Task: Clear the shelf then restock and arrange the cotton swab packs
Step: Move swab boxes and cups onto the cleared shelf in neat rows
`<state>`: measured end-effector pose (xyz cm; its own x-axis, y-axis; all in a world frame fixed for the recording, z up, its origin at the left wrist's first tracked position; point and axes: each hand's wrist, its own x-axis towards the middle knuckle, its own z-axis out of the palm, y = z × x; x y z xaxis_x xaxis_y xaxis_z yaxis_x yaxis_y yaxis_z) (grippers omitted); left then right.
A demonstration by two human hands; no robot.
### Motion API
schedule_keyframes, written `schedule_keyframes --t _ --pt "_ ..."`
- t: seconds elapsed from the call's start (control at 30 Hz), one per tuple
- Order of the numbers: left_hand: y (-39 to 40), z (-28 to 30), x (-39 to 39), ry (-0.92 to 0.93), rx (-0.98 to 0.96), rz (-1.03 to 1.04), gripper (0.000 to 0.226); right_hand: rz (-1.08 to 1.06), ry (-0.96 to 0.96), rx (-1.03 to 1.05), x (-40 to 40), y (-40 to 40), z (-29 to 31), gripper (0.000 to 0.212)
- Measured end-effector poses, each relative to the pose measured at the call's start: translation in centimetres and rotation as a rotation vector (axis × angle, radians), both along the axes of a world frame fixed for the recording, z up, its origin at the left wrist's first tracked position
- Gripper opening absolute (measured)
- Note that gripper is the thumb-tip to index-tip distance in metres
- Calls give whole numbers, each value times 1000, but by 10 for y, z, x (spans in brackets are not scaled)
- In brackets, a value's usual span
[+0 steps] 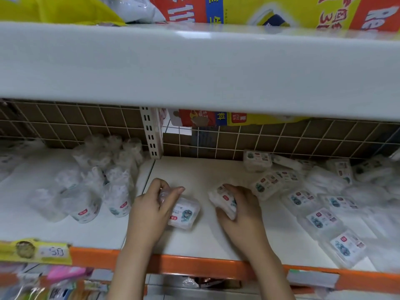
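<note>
left hand (151, 210) grips clear boxy swab pack (184, 214) on white shelf (194, 237) | right hand (240, 210) grips second pack (223, 201) | flat packs (322, 217) lie right | round tubs (86, 211) left

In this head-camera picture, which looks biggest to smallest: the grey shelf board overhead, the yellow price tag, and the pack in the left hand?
1. Grey shelf board overhead, spanning the whole picture.
2. Yellow price tag.
3. Pack held by the left hand.
The tag sits nearer the camera, so the last two are unsure.

Shop: white shelf (194, 234) with orange edge, price tag (52, 252), packaged goods.
</note>
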<state>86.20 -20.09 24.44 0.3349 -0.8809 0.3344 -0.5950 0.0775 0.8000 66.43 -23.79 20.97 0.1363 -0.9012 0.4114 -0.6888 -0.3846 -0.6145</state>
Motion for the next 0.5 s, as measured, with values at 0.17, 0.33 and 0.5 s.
schedule_keyframes --t 0.17,0.33,0.5 --pt "7 0 4 -88 -12 -70 29 10 15 -17 0 4 -1 51" --pt "16 3 20 -37 -17 -58 24 36 15 10 16 7 2 53" --pt "20 7 58 -104 -54 -87 33 70 -13 -18 54 9 17 54"
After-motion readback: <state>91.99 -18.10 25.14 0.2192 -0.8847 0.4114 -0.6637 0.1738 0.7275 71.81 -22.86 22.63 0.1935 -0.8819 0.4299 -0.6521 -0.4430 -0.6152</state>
